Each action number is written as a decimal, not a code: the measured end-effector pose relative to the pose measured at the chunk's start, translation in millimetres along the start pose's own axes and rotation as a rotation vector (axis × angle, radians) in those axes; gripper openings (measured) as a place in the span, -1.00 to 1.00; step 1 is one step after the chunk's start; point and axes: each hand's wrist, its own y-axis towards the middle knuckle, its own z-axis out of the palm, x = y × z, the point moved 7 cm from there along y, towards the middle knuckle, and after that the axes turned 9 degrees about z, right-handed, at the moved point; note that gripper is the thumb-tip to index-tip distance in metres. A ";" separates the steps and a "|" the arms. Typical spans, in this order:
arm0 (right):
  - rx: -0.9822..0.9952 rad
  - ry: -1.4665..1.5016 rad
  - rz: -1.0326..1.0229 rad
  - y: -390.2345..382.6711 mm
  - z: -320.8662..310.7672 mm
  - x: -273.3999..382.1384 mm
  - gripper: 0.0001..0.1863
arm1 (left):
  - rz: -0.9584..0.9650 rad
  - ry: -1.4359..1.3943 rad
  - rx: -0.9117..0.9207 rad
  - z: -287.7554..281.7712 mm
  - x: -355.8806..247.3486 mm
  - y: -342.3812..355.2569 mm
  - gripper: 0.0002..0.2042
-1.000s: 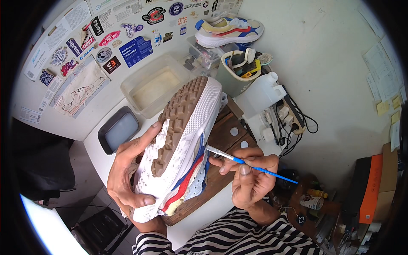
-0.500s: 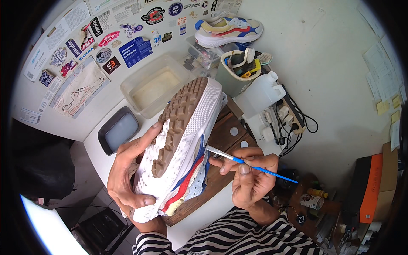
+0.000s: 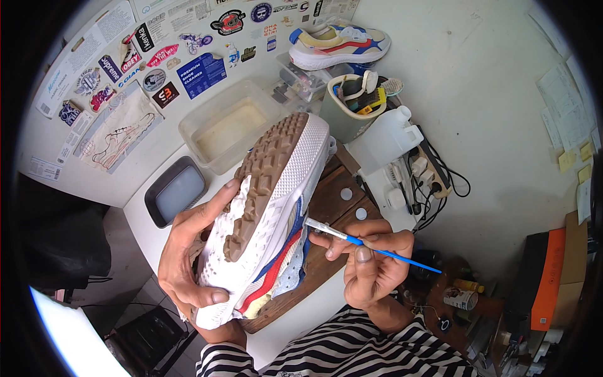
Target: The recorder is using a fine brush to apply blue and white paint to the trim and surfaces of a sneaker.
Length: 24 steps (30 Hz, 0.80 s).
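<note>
My left hand [image 3: 188, 257] is closed around the heel end of a sneaker [image 3: 251, 232], which is tilted so its sole faces up and outward. The sole is brown and lugged over a white midsole, and the upper shows blue, red and cream panels. Between the thumb and fingers of my right hand [image 3: 370, 261] is a thin paintbrush [image 3: 402, 256] with a blue handle and a whitish ferrule. Its tip lies against the edge where midsole and upper meet. The far side of the shoe is hidden.
Behind the shoe stand a clear plastic tub [image 3: 229, 122] and a dark tray [image 3: 176, 191] of cloudy liquid. A matching sneaker [image 3: 339, 45] rests on bins at the back. Right of it are a brush bucket [image 3: 352, 110], a white jug [image 3: 386, 141] and a power strip [image 3: 434, 163].
Hardly anything differs: my right hand and the brush have shifted very slightly to the right. The sneaker stays in my left hand in nearly the same pose.
</note>
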 end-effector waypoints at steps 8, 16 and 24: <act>-0.007 -0.127 0.016 3.1 3.1 1.1 -0.87 | 0.006 0.004 -0.077 3.7 -3.1 -0.2 0.19; -0.017 0.043 0.030 0.6 -0.1 -1.7 -0.80 | -0.009 -0.012 -0.081 3.2 0.1 -1.7 0.20; -0.013 -0.018 0.013 2.2 1.4 -1.2 -0.84 | -0.008 0.015 -0.031 -0.4 0.8 -0.6 0.20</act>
